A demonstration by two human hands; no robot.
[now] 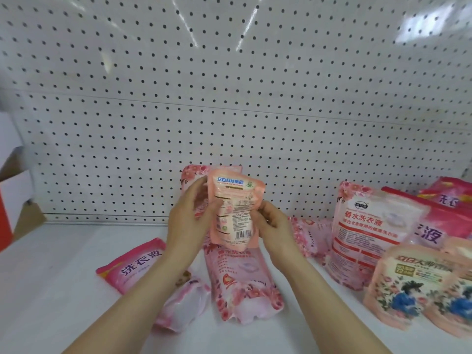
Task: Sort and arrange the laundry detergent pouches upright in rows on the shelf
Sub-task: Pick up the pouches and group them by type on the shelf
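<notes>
White pegboard back panel [229, 85], dotted with dark holes, streaked with glare up top. At far left, an open cardboard box [19, 190], its side touching a red panel [3, 221].

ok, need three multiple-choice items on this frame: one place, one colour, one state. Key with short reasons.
1. Where is the barcode pouch?
A) in a box
B) in both hands
C) hung on the pegboard

2. What colour is the big flower on the front-right pouch?
A) blue
B) yellow
C) green

3. How does the floral pouch under the hands sit?
A) upright
B) lying flat
C) leaning on the back wall

Key:
1 B: the left hand and right hand grip its sides above the shelf.
2 A: a blue bloom shows low on its front.
3 B: it lies face up on the shelf.
</notes>
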